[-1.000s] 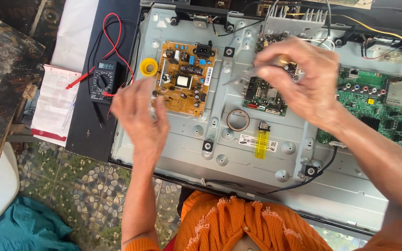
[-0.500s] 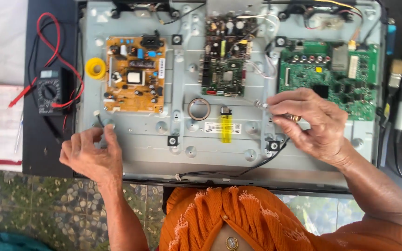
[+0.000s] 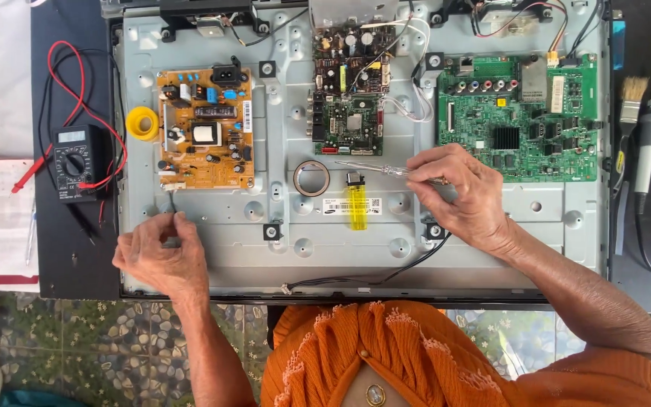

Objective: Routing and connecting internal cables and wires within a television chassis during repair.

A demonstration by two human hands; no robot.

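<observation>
Head view, looking down on an opened flat-panel TV chassis (image 3: 491, 226) lying back-up on a dark bench (image 3: 69, 264). Right hand (image 3: 465, 200) rests on the grey metal backplate just near of the green main board (image 3: 521, 113); its fingers are closed together on a thin screwdriver (image 3: 374, 168) with a clear handle, the shaft lying almost level and pointing left toward the middle of the panel. Left hand (image 3: 161, 256) sits at the near-left corner of the backplate, fingers curled and pinched on a thin dark probe (image 3: 172, 205) whose tip points up toward the near edge of the tan power supply board (image 3: 205, 128); whether the tip touches the board cannot be told. Between the hands: a roll of brown tape (image 3: 311, 179) lying flat, and just right of it a yellow lighter (image 3: 356, 203) lying on a white label. A small dark-green board (image 3: 348, 105) is mounted at far centre. A yellow tape roll (image 3: 142, 123) lies just left of the power supply board. On the bench at left, a black multimeter (image 3: 74, 160) with red and black leads. At right, a paintbrush (image 3: 627, 120) and a soldering iron (image 3: 648, 151) lie side by side. A black cable (image 3: 371, 279) runs along the chassis near edge.
</observation>
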